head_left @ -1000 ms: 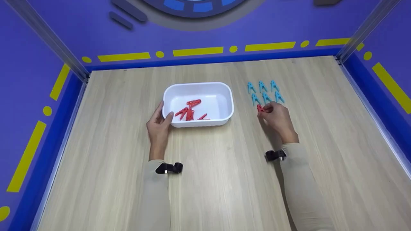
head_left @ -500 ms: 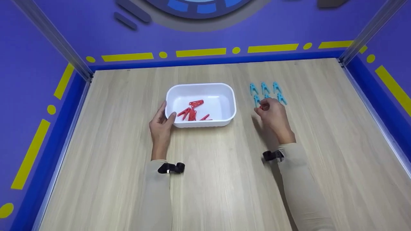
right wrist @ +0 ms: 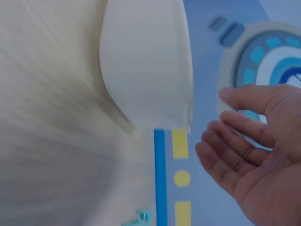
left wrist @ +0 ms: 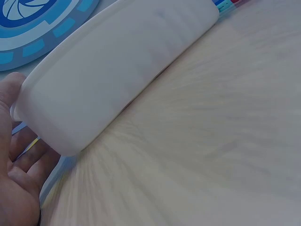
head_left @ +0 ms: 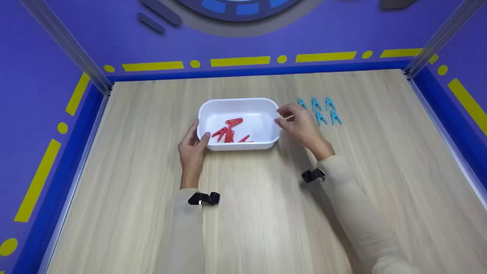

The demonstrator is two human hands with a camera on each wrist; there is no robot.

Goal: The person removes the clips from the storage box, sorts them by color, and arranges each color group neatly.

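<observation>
A white plastic tub stands on the table with several red clothespins lying loose inside. My left hand grips its left end, thumb over the rim and fingers along the outer wall; the left wrist view shows this hand at the tub's corner. Beside the tub's right rim is my right hand. In the right wrist view that hand has loosely bent, spread fingers, holds nothing, and is apart from the tub. Several teal clothespins lie behind it, partly hidden.
Pale wood-grain table continues in front of and around the tub. Purple-blue panels with yellow markings border the back and both sides. A bit of red shows beside a teal clothespin at the left wrist view's top edge.
My right hand has left the teal rows and moved left to the tub's right rim. The red clothespin it pinched is no longer in its fingers. My left hand keeps its grip.
</observation>
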